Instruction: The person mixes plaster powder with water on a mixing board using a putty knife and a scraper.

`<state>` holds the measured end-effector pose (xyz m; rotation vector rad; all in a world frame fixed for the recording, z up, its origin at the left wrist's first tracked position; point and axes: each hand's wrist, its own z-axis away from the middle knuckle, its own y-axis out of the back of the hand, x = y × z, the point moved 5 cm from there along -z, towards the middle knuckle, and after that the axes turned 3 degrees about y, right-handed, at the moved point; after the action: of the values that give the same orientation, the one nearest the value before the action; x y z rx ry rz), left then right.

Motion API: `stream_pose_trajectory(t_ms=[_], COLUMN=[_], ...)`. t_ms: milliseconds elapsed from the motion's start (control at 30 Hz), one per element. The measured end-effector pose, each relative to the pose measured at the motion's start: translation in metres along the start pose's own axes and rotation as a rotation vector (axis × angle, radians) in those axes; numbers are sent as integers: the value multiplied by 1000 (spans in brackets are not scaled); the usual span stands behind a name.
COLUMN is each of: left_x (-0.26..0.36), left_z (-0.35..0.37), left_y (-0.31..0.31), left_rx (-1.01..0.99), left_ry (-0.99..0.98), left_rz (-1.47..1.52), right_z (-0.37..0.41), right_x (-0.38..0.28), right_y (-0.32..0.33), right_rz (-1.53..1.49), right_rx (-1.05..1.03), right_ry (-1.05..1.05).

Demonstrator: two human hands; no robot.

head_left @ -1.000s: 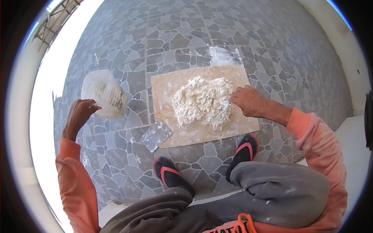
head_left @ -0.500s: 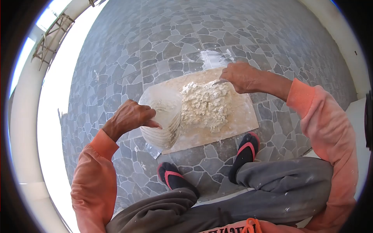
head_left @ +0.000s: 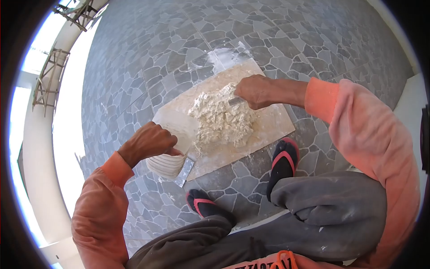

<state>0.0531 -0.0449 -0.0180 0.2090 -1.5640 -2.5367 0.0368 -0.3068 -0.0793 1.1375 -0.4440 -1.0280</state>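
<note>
A rough heap of white paste (head_left: 224,119) sits on a tan board (head_left: 274,126), covering its middle and reaching toward its left edge. The right hand (head_left: 254,92) is closed in a fist above the far right part of the heap, gripping a tool whose thin grey blade (head_left: 234,101) shows below the fingers at the paste; the rest is hidden. At the heap's left, the left hand (head_left: 152,142) grasps the rim of a translucent ribbed bucket (head_left: 164,167), which is tilted with its mouth toward the paste and overlaps the board's left edge in this view. A flat metal plate (head_left: 185,172) shows beside the bucket, partly covered by it, near the board's closest corner. Beyond the board's far edge, a white smear (head_left: 222,59) marks the grey stone-patterned floor (head_left: 130,85). On the near side are the person's feet in dark socks and pink-strapped sandals, the right sandal (head_left: 285,158) close to the board and the left sandal (head_left: 200,202) below the plate.
</note>
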Motion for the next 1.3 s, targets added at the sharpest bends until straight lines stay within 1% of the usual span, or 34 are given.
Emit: stream_pose_trajectory(t_ms=[200, 400, 500, 700, 900, 1000, 1100, 1200, 1300], left_x=[1, 8, 14, 16, 16, 16, 13, 13, 12], left_z=[-14, -30, -37, -43, -49, -50, -51, -52, -54], left_y=[0, -1, 1, 1, -4, -5, -8, -9, -10], left_rx=[-121, -176, -234, -267, -305, -307, -296, -285, -269], left_ry=[-47, -81, -67, -85, -95, -104, -118, -127, -132], left_rz=[-24, -54, -63, -98, -111, -116, -127, -124, -118], right_z=[-2, -4, -5, -5, 0, 0, 0, -1, -1], right_x=[8, 8, 6, 2, -1, -4, -9, -12, -13], right_y=[7, 12, 13, 15, 22, 26, 31, 33, 34], right_rz=[29, 41, 45, 75, 84, 72, 77, 85, 72], right_rx=[69, 35, 56, 74, 152, 126, 146, 114, 144], right_ry=[-7, 0, 17, 24, 56, 42, 56, 17, 63])
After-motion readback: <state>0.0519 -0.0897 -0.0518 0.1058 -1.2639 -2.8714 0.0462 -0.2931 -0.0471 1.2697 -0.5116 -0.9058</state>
